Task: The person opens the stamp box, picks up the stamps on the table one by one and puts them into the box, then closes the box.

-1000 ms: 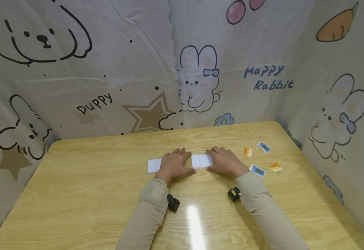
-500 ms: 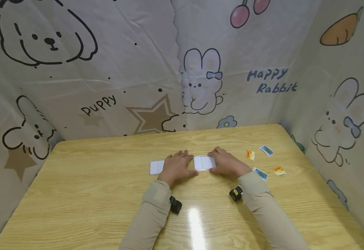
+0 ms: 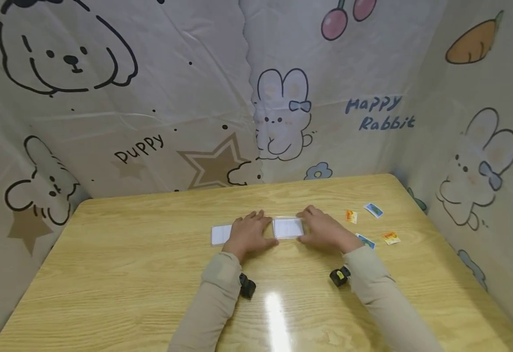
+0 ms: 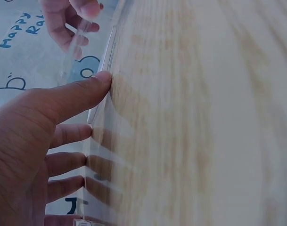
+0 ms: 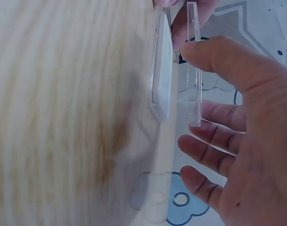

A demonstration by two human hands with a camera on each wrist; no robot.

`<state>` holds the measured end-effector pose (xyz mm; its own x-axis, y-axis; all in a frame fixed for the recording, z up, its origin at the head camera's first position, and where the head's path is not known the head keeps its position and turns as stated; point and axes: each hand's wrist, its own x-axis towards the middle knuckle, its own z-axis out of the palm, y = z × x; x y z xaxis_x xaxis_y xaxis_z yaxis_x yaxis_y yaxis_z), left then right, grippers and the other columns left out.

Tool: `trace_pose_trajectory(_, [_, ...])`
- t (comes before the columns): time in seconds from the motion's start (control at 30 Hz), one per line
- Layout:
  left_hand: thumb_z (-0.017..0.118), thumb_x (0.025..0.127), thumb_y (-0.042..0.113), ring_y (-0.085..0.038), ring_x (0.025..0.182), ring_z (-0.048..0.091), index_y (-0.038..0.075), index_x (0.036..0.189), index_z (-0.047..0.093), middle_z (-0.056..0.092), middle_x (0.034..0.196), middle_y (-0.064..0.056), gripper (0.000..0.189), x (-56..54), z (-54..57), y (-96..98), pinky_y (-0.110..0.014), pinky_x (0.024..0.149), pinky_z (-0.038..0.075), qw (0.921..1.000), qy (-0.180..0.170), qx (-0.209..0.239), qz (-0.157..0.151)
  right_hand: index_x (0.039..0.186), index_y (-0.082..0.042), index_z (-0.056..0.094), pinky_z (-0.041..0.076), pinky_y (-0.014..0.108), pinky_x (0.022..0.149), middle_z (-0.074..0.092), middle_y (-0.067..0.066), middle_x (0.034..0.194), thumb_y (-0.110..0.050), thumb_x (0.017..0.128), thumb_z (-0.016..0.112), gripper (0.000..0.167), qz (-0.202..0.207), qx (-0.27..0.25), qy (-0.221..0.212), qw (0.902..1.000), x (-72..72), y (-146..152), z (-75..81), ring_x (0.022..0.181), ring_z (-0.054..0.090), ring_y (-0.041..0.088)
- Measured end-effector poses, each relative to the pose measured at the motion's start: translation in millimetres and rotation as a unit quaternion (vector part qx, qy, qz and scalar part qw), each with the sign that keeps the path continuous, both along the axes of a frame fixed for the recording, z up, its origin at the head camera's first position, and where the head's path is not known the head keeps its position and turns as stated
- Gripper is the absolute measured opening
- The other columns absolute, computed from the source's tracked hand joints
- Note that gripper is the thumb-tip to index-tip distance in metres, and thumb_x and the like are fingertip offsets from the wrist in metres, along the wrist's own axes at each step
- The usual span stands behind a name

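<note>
On the table lies a shallow clear case point(image 5: 163, 70) with white inside, between my two hands. My right hand point(image 3: 327, 232) pinches a thin clear plastic lid point(image 5: 196, 94) between thumb and fingers, just above the case and apart from it. My left hand point(image 3: 248, 233) rests on the table at the case's left end. Its thumb point(image 4: 86, 96) touches or nearly touches the near edge, and the other fingertips stand on the tabletop, fairly straight. A second flat white case point(image 3: 220, 234) sticks out left of this hand, its right part hidden.
Right of my right hand lie two orange cards point(image 3: 350, 216) and two blue-green cards point(image 3: 373, 210), one partly behind the wrist. The wooden table point(image 3: 128, 274) meets a printed cloth point(image 3: 159, 98) at its back and sides. Black wrist cameras point(image 3: 247, 287) hang below both wrists.
My right hand has shifted slightly right and has raised the clear lid off the case. The dividing line seen across the white has faded. My left hand stays put.
</note>
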<state>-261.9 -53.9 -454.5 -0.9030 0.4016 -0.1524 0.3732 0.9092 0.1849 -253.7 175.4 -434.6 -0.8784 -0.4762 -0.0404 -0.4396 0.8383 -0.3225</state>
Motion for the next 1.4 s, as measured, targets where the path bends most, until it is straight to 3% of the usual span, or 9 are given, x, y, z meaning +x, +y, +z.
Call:
trace_pose_trajectory(0.27, [0.055, 0.087, 0.064, -0.027, 0.145, 0.031, 0.027, 0.146, 0.043, 0.031, 0.157, -0.004, 0.071, -0.6, 0.4, 3.1, -0.056, 0.112, 0.031, 1.0000, 0.001, -0.003, 0.004, 0.133, 0.000, 0.053, 0.047, 0.051, 0.096, 0.054, 0.016, 0.126, -0.038, 0.084, 0.072, 0.065, 0.016, 0.020, 0.000, 0.9997, 21.0, 5.4, 8.8, 0.113, 0.056, 0.032])
trace_pose_trajectory(0.5, [0.056, 0.087, 0.063, -0.028, 0.144, 0.033, 0.026, 0.144, 0.047, 0.034, 0.156, -0.005, 0.068, 0.2, 2.0, 4.4, -0.056, 0.112, 0.032, 0.9999, 0.008, 0.005, 0.014, 0.131, -0.003, 0.056, 0.048, 0.049, 0.096, 0.056, 0.012, 0.124, -0.038, 0.082, 0.073, 0.063, 0.016, 0.026, 0.001, 0.9995, 40.7, 7.6, 8.6, 0.112, 0.057, 0.029])
trace_pose_trajectory(0.87, [0.057, 0.087, 0.062, -0.028, 0.144, 0.033, 0.024, 0.142, 0.049, 0.035, 0.156, -0.006, 0.067, 1.1, 0.8, 5.0, -0.057, 0.112, 0.031, 0.9995, 0.007, 0.023, 0.018, 0.126, -0.003, 0.058, 0.049, 0.045, 0.092, 0.057, 0.009, 0.117, -0.036, 0.081, 0.073, 0.058, 0.054, 0.034, -0.002, 0.9980, 72.8, 7.9, 3.5, 0.107, 0.057, 0.025])
trace_pose_trajectory(1.4, [0.057, 0.088, 0.061, -0.028, 0.143, 0.034, 0.024, 0.142, 0.049, 0.036, 0.155, -0.005, 0.067, 1.5, -2.0, 5.7, -0.057, 0.111, 0.033, 0.9994, 0.015, 0.024, 0.017, 0.125, -0.006, 0.060, 0.048, 0.042, 0.092, 0.058, 0.004, 0.114, -0.044, 0.080, 0.072, 0.061, 0.076, 0.054, 0.013, 0.9956, 87.5, 7.0, -9.3, 0.105, 0.055, 0.021])
